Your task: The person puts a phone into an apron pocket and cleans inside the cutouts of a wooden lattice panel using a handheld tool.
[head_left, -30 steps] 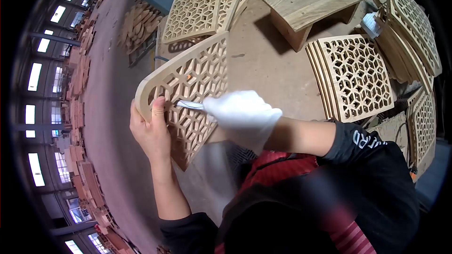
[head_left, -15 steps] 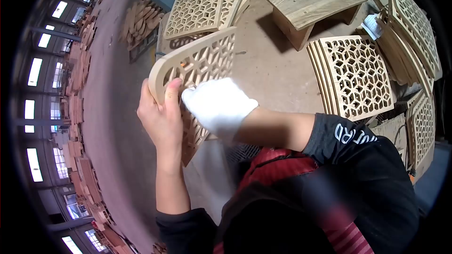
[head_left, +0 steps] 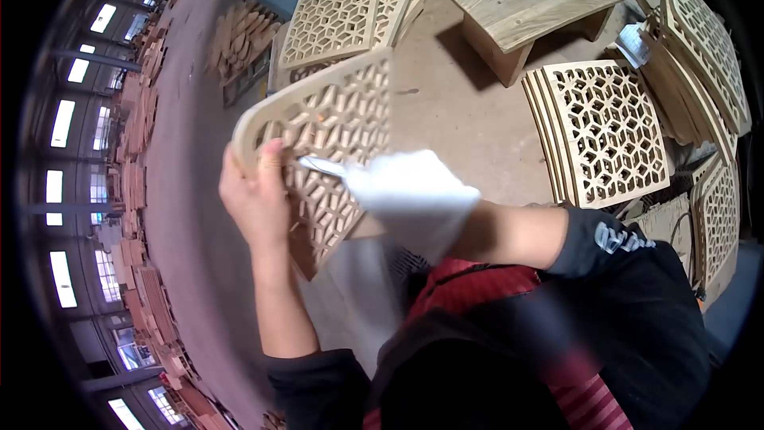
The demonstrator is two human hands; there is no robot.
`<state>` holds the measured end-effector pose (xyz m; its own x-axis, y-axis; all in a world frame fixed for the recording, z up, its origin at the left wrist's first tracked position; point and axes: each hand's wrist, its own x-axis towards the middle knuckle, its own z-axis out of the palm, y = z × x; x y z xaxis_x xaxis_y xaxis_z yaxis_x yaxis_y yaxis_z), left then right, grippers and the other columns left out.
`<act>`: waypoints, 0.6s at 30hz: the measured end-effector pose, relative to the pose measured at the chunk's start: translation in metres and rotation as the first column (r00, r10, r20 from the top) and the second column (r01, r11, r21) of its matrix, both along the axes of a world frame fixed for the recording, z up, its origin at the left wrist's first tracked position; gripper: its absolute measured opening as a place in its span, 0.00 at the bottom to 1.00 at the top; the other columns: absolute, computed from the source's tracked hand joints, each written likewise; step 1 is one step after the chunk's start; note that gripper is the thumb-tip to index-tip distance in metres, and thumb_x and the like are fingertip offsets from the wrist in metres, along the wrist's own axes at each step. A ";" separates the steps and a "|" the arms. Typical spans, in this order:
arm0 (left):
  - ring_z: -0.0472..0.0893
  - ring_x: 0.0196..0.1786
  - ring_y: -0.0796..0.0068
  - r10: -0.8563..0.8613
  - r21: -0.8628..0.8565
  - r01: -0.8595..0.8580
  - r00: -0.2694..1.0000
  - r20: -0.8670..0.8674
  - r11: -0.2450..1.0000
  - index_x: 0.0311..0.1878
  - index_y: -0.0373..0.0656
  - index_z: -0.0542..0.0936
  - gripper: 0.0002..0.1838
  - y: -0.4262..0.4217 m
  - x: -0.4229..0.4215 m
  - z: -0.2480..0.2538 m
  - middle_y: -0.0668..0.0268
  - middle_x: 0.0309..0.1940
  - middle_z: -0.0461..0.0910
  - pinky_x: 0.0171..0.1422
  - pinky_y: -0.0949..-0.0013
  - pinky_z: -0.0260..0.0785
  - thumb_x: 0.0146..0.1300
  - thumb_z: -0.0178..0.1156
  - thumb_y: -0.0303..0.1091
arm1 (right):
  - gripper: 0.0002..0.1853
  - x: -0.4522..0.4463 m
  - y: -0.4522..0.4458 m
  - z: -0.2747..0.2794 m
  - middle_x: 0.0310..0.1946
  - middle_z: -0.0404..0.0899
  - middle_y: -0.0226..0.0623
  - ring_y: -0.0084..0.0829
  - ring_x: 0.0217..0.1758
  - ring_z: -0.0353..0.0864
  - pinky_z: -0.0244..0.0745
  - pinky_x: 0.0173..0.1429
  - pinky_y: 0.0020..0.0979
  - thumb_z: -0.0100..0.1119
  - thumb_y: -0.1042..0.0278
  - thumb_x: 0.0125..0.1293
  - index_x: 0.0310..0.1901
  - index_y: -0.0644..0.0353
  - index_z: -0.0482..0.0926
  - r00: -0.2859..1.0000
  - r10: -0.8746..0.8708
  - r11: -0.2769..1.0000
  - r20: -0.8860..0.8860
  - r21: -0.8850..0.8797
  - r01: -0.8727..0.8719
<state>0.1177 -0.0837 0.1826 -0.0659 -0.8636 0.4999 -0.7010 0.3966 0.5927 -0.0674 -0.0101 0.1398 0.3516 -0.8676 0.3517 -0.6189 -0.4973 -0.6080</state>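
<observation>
My bare left hand (head_left: 259,191) is closed on the rounded edge of a wooden lattice panel (head_left: 334,123), thumb on its front face. The panel is tilted up above the table's near left side. In a white glove, my right hand (head_left: 410,191) is closed just in front of the panel's lower right part. From it a slim, pale, pointed tool (head_left: 322,166) juts left toward the panel's holes. Motion smears the glove and the tool, so its exact kind is unclear.
Stacked lattice panels (head_left: 613,131) lie on the table (head_left: 477,139) at right; more panels (head_left: 334,16) are at the back left. A small wooden stool (head_left: 533,0) stands at the back. Further panels (head_left: 700,40) lean at far right. Wood pieces (head_left: 243,32) are piled beyond the table's left.
My right hand has drawn back to the right and slightly down from the panel, bringing the slim tool into sight. My left hand and the panel have shifted a little left, the panel's face turning more toward me.
</observation>
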 end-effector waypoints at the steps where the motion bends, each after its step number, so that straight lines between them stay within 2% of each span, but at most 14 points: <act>1: 0.81 0.40 0.75 0.008 0.053 -0.005 0.998 -0.058 0.999 0.47 0.34 0.80 0.14 -0.006 0.020 -0.004 0.62 0.37 0.84 0.49 0.71 0.72 0.65 0.66 0.34 | 0.24 -0.008 0.008 -0.009 0.35 0.83 0.43 0.44 0.40 0.86 0.81 0.41 0.38 0.64 0.75 0.55 0.56 0.60 0.74 0.998 0.041 0.989 -0.039 0.141 -0.035; 3: 0.81 0.42 0.76 0.017 0.120 -0.003 0.992 -0.121 0.993 0.49 0.33 0.79 0.15 -0.010 0.052 -0.010 0.64 0.40 0.84 0.51 0.71 0.72 0.66 0.66 0.34 | 0.20 -0.024 0.019 -0.022 0.36 0.83 0.43 0.44 0.41 0.86 0.81 0.41 0.39 0.63 0.72 0.59 0.54 0.57 0.75 0.986 0.133 0.910 -0.099 0.407 -0.082; 5: 0.81 0.43 0.76 0.017 0.153 0.003 0.992 -0.128 0.988 0.51 0.33 0.79 0.17 -0.009 0.077 -0.015 0.64 0.41 0.83 0.53 0.71 0.72 0.67 0.66 0.35 | 0.16 -0.034 0.025 -0.033 0.36 0.84 0.44 0.45 0.41 0.86 0.81 0.40 0.40 0.61 0.69 0.62 0.52 0.55 0.76 0.964 0.235 0.760 -0.127 0.642 -0.101; 8: 0.81 0.44 0.75 -0.035 0.097 0.057 0.976 -0.217 0.994 0.53 0.33 0.78 0.19 -0.007 0.103 -0.031 0.63 0.42 0.84 0.53 0.71 0.73 0.67 0.66 0.38 | 0.05 -0.041 0.025 -0.050 0.24 0.81 0.44 0.50 0.29 0.82 0.78 0.39 0.44 0.63 0.63 0.63 0.38 0.51 0.80 0.990 -0.141 0.843 -0.015 0.522 0.128; 9: 0.82 0.45 0.74 -0.047 0.102 0.067 0.980 -0.192 0.992 0.54 0.33 0.78 0.22 -0.005 0.108 -0.030 0.61 0.43 0.84 0.53 0.70 0.74 0.67 0.67 0.41 | 0.06 -0.047 0.022 -0.052 0.25 0.80 0.48 0.53 0.31 0.81 0.76 0.38 0.45 0.62 0.63 0.65 0.39 0.53 0.79 0.987 -0.152 0.882 0.046 0.458 0.115; 13: 0.82 0.46 0.73 -0.093 0.104 0.125 0.960 -0.263 0.987 0.54 0.33 0.77 0.23 -0.005 0.127 -0.038 0.62 0.43 0.84 0.54 0.69 0.75 0.67 0.67 0.43 | 0.07 -0.054 0.016 -0.060 0.28 0.81 0.50 0.54 0.33 0.81 0.76 0.38 0.46 0.61 0.63 0.67 0.41 0.56 0.80 0.970 -0.232 0.859 0.077 0.484 0.167; 16: 0.82 0.47 0.73 -0.099 0.100 0.128 0.962 -0.254 0.987 0.54 0.33 0.77 0.23 -0.002 0.132 -0.040 0.61 0.44 0.83 0.54 0.69 0.75 0.67 0.66 0.43 | 0.13 -0.055 0.016 -0.064 0.32 0.82 0.52 0.56 0.37 0.82 0.76 0.45 0.48 0.52 0.58 0.68 0.45 0.56 0.79 0.966 -0.237 0.822 0.107 0.552 0.141; 18: 0.81 0.49 0.73 -0.104 0.119 0.138 0.961 -0.255 0.983 0.57 0.34 0.75 0.26 0.000 0.138 -0.042 0.62 0.47 0.82 0.55 0.69 0.75 0.67 0.66 0.46 | 0.13 -0.055 0.017 -0.068 0.33 0.83 0.52 0.56 0.38 0.82 0.76 0.46 0.48 0.52 0.58 0.69 0.47 0.56 0.79 0.960 -0.245 0.829 0.136 0.543 0.135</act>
<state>0.2555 -0.0832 0.1403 -0.0638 -0.9169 0.3941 -0.4781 0.3747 0.7944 -0.1229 0.0068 0.0717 0.1344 -0.9821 -0.1319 -0.5120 0.0451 -0.8578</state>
